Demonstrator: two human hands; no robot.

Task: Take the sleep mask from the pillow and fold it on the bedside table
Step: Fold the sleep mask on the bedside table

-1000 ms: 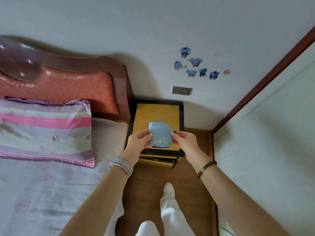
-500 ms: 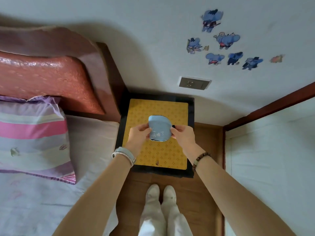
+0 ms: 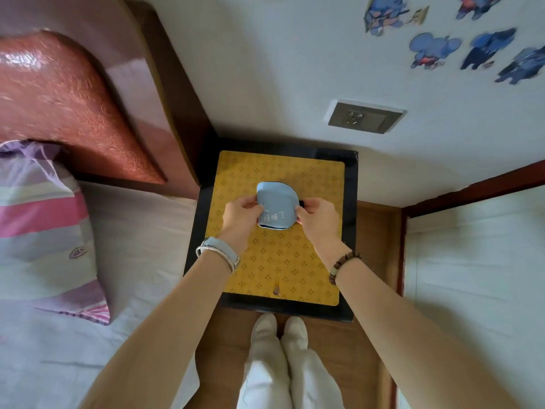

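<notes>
The light blue sleep mask (image 3: 276, 205), folded in half with white lettering facing me, is held over the middle of the bedside table (image 3: 349, 231), which has a black frame and a yellow patterned top. My left hand (image 3: 240, 215) pinches its left edge. My right hand (image 3: 318, 218) pinches its right edge, where a black strap shows. Whether the mask touches the tabletop I cannot tell. The striped pink and purple pillow (image 3: 38, 219) lies on the bed at the left, away from both hands.
A red-brown headboard (image 3: 73, 98) rises left of the table, with the white bed sheet (image 3: 141, 246) below it. A wall socket (image 3: 364, 117) and blue elephant stickers (image 3: 433, 48) are on the wall behind. A white door (image 3: 477, 276) stands at the right. My feet (image 3: 280, 332) stand on wooden floor.
I have stepped closer and the view has tilted down over the table. Both hands have carried the folded mask from the table's front edge to above its middle.
</notes>
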